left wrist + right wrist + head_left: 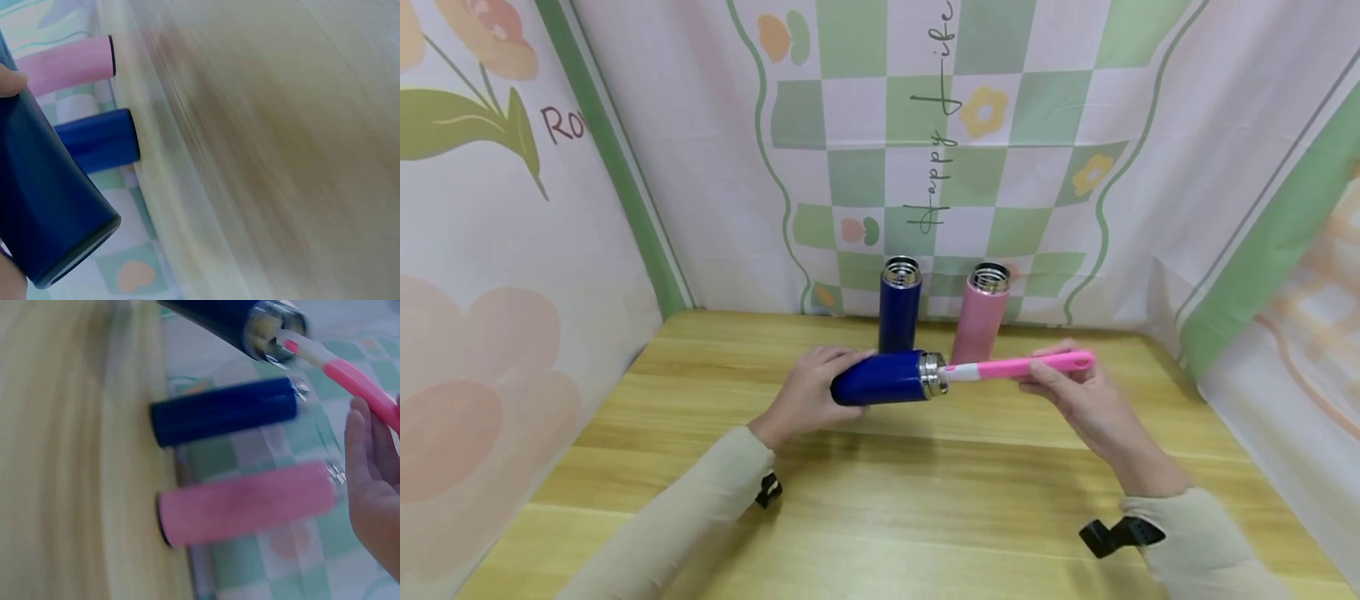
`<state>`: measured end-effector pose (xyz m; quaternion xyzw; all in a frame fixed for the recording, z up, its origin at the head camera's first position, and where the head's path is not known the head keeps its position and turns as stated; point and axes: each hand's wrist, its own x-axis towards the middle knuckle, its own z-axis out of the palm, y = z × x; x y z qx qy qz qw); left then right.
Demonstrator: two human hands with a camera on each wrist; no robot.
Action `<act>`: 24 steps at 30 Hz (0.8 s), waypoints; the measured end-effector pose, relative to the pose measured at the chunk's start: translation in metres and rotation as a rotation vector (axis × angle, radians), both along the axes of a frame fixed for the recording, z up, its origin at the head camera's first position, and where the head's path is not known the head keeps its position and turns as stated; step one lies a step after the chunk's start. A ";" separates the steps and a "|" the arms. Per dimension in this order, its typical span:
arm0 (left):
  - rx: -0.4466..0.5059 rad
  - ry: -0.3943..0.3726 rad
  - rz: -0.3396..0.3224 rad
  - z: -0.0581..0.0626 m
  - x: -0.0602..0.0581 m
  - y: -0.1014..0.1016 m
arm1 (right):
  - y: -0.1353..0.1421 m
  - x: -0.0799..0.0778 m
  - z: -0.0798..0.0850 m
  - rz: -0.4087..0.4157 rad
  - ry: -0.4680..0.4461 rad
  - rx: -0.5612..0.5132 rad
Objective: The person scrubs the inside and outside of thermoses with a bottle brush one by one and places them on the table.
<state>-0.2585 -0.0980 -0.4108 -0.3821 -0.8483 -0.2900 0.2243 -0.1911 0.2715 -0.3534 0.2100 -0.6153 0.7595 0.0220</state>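
In the head view my left hand grips a dark blue thermos bottle, held on its side above the table with its steel mouth pointing right. My right hand pinches the pink handle of a bottle brush. The brush's white neck enters the bottle mouth, and its head is hidden inside. The left wrist view shows the held bottle's base and a fingertip on its side. In the right wrist view the pink-and-white handle slants into the steel mouth.
Behind the hands, a second dark blue bottle and a pink bottle stand upright and uncapped near the back edge of the wooden table. A patterned cloth hangs right behind them.
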 end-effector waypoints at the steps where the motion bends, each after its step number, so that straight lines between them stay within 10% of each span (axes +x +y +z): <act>1: -0.010 0.006 -0.008 0.001 0.000 0.003 | -0.004 0.001 -0.001 -0.013 -0.018 0.064; 14: -0.014 -0.007 -0.024 0.010 -0.001 0.011 | -0.030 -0.003 -0.002 -0.041 -0.048 0.210; 24: -0.063 0.019 -0.008 0.009 0.000 0.007 | -0.030 -0.005 -0.004 -0.073 0.016 0.016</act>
